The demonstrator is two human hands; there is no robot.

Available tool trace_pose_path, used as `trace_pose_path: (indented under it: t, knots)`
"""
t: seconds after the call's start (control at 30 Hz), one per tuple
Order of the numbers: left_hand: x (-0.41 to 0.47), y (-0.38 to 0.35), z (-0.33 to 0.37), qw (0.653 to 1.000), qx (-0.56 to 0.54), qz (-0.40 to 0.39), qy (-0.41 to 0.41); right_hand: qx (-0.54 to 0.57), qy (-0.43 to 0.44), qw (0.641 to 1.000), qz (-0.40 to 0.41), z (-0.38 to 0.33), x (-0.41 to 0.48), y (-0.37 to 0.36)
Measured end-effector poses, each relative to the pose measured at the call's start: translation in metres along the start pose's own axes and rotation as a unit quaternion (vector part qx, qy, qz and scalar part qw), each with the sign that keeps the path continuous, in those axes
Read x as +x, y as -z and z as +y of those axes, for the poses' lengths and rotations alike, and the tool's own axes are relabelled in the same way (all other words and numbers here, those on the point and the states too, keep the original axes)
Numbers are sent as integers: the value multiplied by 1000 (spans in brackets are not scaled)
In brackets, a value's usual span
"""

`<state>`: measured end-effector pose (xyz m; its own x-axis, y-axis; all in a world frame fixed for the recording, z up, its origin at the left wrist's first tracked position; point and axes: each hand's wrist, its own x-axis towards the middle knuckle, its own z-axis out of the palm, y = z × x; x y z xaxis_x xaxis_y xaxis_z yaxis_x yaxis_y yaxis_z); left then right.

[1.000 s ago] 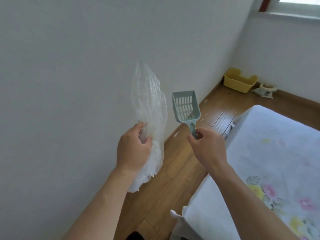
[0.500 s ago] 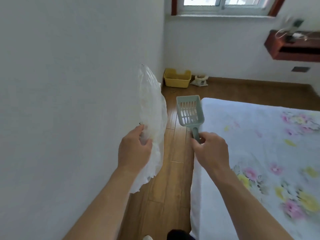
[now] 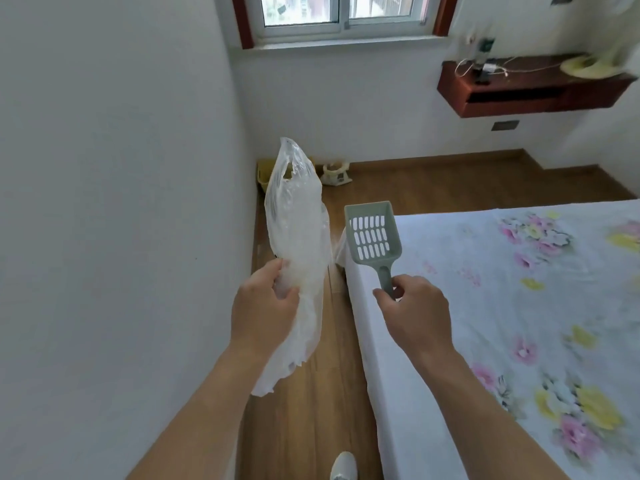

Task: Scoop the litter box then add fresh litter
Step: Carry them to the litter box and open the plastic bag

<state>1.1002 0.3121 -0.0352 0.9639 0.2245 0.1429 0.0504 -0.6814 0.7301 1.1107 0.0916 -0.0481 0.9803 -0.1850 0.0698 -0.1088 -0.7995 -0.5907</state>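
Obs: left hand (image 3: 265,306) grips bag (image 3: 298,237); right hand (image 3: 414,310) pinches scoop (image 3: 372,235) handle, head up. Likely carried ready for box (image 3: 264,172) at 12 o'clock.

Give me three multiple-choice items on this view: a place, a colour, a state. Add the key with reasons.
1. Where is the yellow litter box? A: floor, far corner under the window. B: on a chair. C: in a cupboard.
2. What colour is the scoop? A: red. B: grey-green. C: black.
3. The hands? A: both empty. B: only one holds something. C: each holds something.
Key: 1 A, it stands on the floor in that corner. 2 B, its slotted head is grey-green. 3 C, the left hand grips the plastic bag, the right hand the scoop's handle.
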Motion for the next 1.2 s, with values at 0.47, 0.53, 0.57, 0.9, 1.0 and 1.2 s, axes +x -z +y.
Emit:
trace_pose_path:
  t: [0.47,0.53,0.57,0.9,1.0,1.2]
  knots:
    - [274,-25,-34,999,-28,34,13,23,31,999,6,-83,257,-66]
    - [320,-33,-40,999,-34,31,5,19,19,1000,13,-92,292,-79]
    - [342,-36,-41,999,-39,26,4,18,14,1000,14,-97,308,-83]
    - [540,-76,-33,998,-55,-13,-17,36,-21,999,29,-128,486,-117]
    - [602,-95,-35,999,-44,-12,-15,39,-18,999,20,-131,551,-139]
    - [713,-117,-35,999,-31,-4,27,53,8,998,-41,-157,680,-176]
